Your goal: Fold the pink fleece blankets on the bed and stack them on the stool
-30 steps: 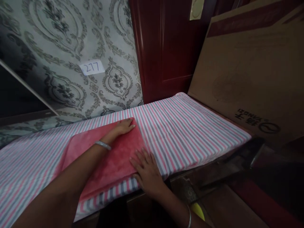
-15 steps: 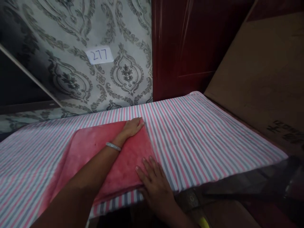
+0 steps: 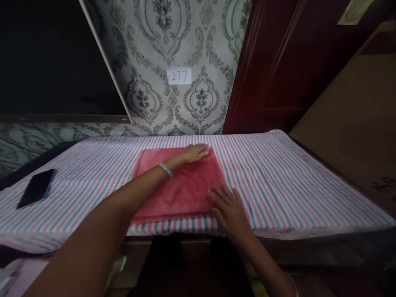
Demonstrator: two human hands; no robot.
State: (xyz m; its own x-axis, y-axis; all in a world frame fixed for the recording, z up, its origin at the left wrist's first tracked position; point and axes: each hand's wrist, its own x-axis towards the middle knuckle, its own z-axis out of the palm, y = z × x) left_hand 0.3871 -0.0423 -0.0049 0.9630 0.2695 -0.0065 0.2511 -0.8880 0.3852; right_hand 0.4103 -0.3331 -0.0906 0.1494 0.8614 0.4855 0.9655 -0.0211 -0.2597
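A folded pink-red plush cloth (image 3: pixel 182 187) lies flat on the striped table cover (image 3: pixel 287 181). My left hand (image 3: pixel 195 153), with a pale bracelet on its wrist, reaches across the cloth and rests at its far right corner, fingers stretched out. Nearer to me, my right hand (image 3: pixel 229 208) lies with fingers spread over the cloth's right edge, close to the near corner. Neither hand grips the cloth. Part of the cloth's left side is hidden under my left forearm.
At the left of the table lies a dark phone (image 3: pixel 36 187). Behind it stands a dark screen (image 3: pixel 58 62). A paper marked 277 (image 3: pixel 179 76) is on the patterned wall. A dark red door (image 3: pixel 275 78) and a cardboard box (image 3: pixel 352 111) stand at the right.
The view has swung left and levelled, so the phone and more of the screen show. My left hand's fingers have straightened at the far corner. My right hand stays by the right edge.
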